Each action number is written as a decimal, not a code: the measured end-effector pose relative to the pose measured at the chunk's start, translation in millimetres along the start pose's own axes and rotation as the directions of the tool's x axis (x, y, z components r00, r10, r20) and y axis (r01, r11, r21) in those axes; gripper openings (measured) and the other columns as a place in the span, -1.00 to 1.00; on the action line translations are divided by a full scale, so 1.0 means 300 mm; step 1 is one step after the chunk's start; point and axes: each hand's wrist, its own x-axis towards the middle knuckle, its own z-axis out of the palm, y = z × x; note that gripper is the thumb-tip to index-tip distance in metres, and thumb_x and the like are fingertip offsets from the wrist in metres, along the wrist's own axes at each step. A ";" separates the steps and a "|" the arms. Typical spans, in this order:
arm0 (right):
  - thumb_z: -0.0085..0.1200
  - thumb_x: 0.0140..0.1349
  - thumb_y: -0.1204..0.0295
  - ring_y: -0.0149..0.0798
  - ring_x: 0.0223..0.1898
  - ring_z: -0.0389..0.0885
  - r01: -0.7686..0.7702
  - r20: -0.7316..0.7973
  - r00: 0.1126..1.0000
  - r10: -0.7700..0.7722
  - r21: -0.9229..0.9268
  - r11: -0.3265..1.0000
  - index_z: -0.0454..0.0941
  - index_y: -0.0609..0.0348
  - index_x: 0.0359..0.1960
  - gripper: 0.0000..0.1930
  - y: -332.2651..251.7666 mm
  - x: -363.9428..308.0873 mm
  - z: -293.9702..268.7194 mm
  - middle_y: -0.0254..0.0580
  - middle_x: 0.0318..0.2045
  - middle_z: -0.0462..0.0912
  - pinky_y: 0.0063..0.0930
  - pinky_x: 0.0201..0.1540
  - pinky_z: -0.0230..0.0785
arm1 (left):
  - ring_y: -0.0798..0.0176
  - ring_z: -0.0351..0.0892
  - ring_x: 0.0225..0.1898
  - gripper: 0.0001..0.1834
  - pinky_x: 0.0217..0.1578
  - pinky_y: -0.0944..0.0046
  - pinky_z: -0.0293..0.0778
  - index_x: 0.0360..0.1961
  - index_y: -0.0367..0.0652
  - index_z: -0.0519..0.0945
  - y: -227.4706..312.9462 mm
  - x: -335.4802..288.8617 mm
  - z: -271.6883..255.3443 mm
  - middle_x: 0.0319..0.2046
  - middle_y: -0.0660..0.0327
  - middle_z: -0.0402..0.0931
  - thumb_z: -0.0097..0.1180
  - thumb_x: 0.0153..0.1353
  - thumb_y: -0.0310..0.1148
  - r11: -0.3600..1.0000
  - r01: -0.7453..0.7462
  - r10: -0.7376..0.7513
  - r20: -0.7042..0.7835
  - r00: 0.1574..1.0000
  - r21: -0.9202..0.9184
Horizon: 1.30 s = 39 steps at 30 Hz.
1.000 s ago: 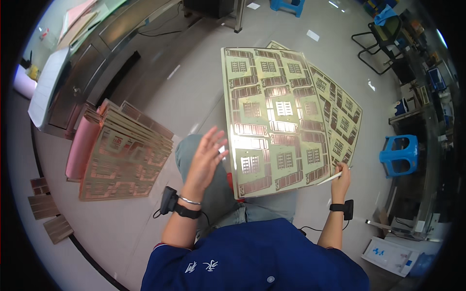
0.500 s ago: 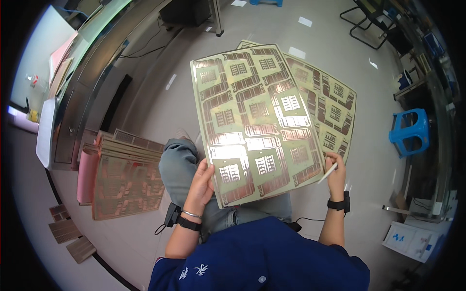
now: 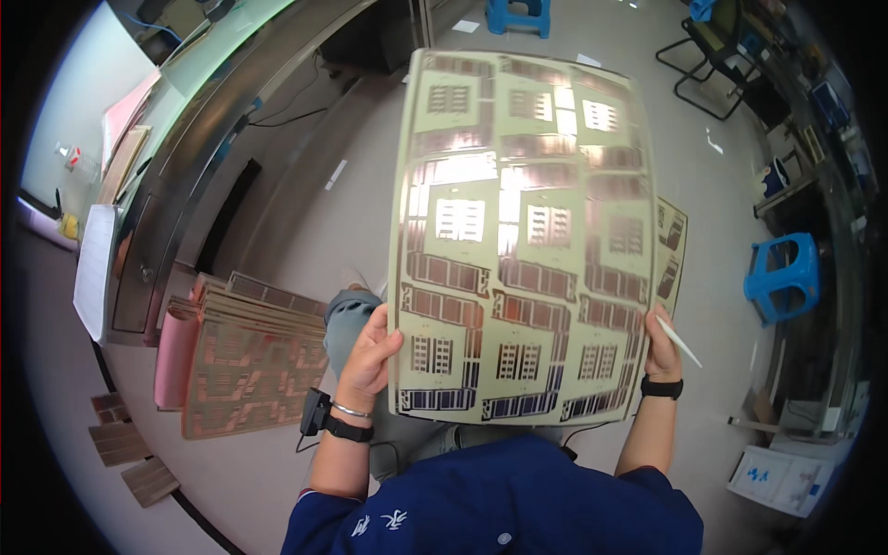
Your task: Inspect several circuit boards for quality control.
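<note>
A large pale green circuit board panel [image 3: 546, 305] with shiny copper patterns is held up in front of me, tilted so light glints off its upper half. Gripping its lower left edge is my left hand [image 3: 368, 356], thumb on the front face. My right hand [image 3: 661, 350] is closed on the lower right edge, and a thin white pen-like stick [image 3: 681, 340] juts out from between its fingers. Behind the panel a second circuit board panel [image 3: 672, 242] shows only a strip at the right; what supports it is hidden.
Several more panels [image 3: 250, 379] lean upright beside a pink sheet [image 3: 173, 361] at the left, by a metal desk [image 3: 148, 240]. Small board pieces [image 3: 125, 444] lie on the floor. Blue stools [image 3: 782, 277] and a black-framed chair [image 3: 708, 55] stand at the right and far side.
The front panel has swung from slanted to nearly straight and moved right, covering most of the rear panel. Both hands keep their hold; the white stick now points down to the right.
</note>
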 end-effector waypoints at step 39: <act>-0.23 0.33 0.50 -0.24 0.07 0.44 0.318 -0.179 0.944 -0.278 0.259 0.912 0.21 0.19 0.19 -0.61 -0.117 0.129 0.198 -0.05 0.09 0.38 -0.36 0.11 0.39 | 0.31 0.44 0.01 -0.57 -0.01 0.32 0.40 0.13 -0.27 0.35 0.168 -0.173 -0.238 -0.01 0.21 0.45 -0.05 0.33 -0.25 0.923 -0.327 0.384 -0.541 0.748 0.204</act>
